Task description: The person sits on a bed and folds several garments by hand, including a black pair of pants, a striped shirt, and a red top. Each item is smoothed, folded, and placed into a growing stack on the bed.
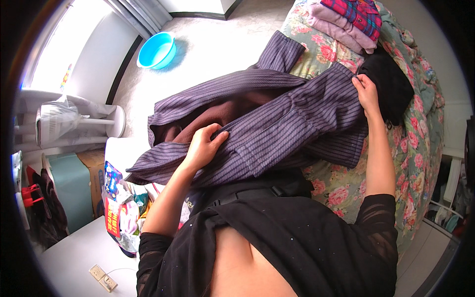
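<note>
A striped purple-grey coat [274,126] with a brown fleece lining [211,115] stretches in front of me, its right end over the floral bed cover [336,191]. My left hand [206,146] pinches the front edge of the coat between thumb and fingers, beside the exposed lining. At the collar end, my right hand [366,91] grips the striped fabric by its edge. One sleeve [280,52] sticks out at the far side. Part of the coat's underside is hidden.
Folded clothes [345,26] and a black garment [387,81] lie on the bed at right. A blue basin [157,52] stands on the floor. To the left are a bagged fan [59,117], a green box [70,189], packages [128,208] and a wall socket [103,277].
</note>
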